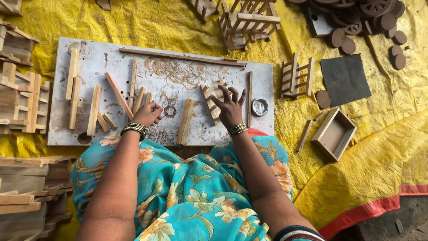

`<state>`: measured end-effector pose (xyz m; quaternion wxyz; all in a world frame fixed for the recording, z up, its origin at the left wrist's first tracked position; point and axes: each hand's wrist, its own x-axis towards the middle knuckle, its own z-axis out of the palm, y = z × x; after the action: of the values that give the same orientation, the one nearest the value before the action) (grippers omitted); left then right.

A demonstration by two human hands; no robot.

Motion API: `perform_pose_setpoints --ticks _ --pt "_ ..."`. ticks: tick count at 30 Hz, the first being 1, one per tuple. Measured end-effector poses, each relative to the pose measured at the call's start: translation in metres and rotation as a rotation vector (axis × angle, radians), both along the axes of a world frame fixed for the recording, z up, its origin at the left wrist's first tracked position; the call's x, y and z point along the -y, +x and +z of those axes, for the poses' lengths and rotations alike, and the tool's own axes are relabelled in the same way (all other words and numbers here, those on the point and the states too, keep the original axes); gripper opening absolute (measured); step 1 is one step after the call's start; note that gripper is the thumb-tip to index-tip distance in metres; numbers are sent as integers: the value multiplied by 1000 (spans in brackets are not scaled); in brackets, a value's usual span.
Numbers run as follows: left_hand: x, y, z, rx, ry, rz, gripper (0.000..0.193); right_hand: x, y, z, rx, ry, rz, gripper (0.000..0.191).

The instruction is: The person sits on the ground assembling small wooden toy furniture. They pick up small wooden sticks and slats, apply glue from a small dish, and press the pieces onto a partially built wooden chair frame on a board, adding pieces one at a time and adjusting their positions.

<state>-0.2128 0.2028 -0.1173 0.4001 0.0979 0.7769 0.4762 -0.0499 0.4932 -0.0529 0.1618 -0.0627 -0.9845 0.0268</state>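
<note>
Wooden ladder piece (pixel 213 99) near the board's (pixel 89 56) right edge could slide under my open right hand (pixel 230 109), while my left hand (pixel 148 114) pinches shut, contents unclear.

No packages, labels, signs or screens in view. No printed wrapper, tag, placard or display anywhere on the ground cover or the work surface; nothing at any clock position from 12 round to 12 qualifies.
</note>
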Motion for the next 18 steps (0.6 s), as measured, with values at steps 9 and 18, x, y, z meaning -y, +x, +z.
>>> perform_pose_setpoints --ticks 9,18 --pt "2 3 -4 -5 -12 0 27 2 2 -9 21 104 -31 63" --pt "2 2 -6 -7 7 -7 27 -1 3 -10 16 20 -87 53"
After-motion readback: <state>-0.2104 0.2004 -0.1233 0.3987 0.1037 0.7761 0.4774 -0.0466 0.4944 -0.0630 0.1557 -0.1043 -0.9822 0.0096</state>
